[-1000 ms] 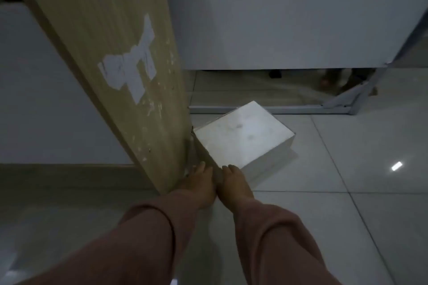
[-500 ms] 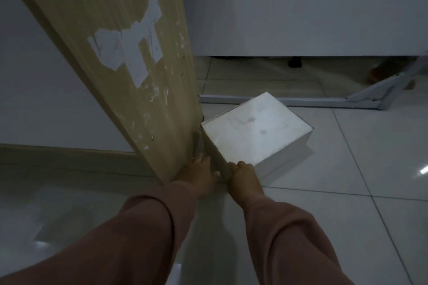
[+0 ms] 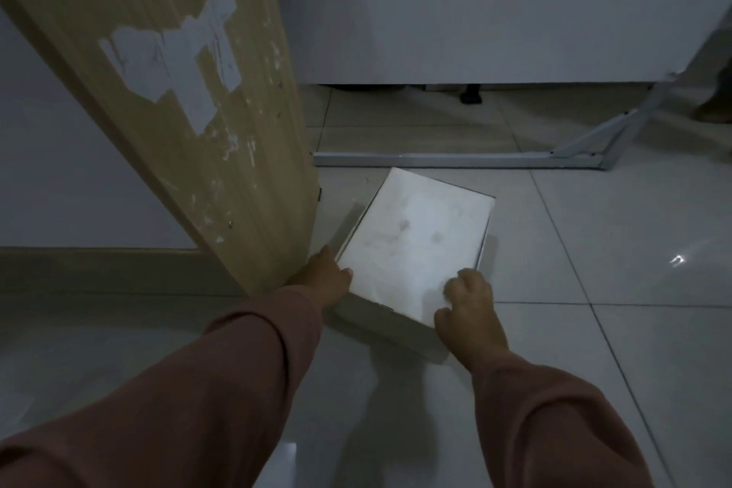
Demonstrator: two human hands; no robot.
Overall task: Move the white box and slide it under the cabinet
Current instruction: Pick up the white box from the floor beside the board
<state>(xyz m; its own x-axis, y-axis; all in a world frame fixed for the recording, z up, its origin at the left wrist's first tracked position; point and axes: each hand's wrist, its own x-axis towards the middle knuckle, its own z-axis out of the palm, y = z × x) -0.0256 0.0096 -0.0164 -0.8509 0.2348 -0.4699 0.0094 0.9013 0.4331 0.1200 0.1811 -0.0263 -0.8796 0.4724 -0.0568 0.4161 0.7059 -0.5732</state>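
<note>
The white box (image 3: 416,242) lies flat on the tiled floor, just right of a wooden panel. My left hand (image 3: 323,273) holds its near left corner, thumb on the top face. My right hand (image 3: 469,309) grips the near right corner, fingers curled over the top edge. Behind the box stands the white cabinet (image 3: 475,4), with a dark gap (image 3: 396,119) between its underside and the floor. A low metal rail (image 3: 455,160) lies on the floor between box and gap.
The tall wooden panel (image 3: 178,83) with torn tape patches rises at the left, close to the box. A slanted metal brace (image 3: 618,131) joins the rail at the right. A small dark foot (image 3: 470,97) sits under the cabinet. Bare tiles spread to the right.
The box has turned so its long side points toward the cabinet and has come away from the wooden panel. My hands have spread apart to its two near corners.
</note>
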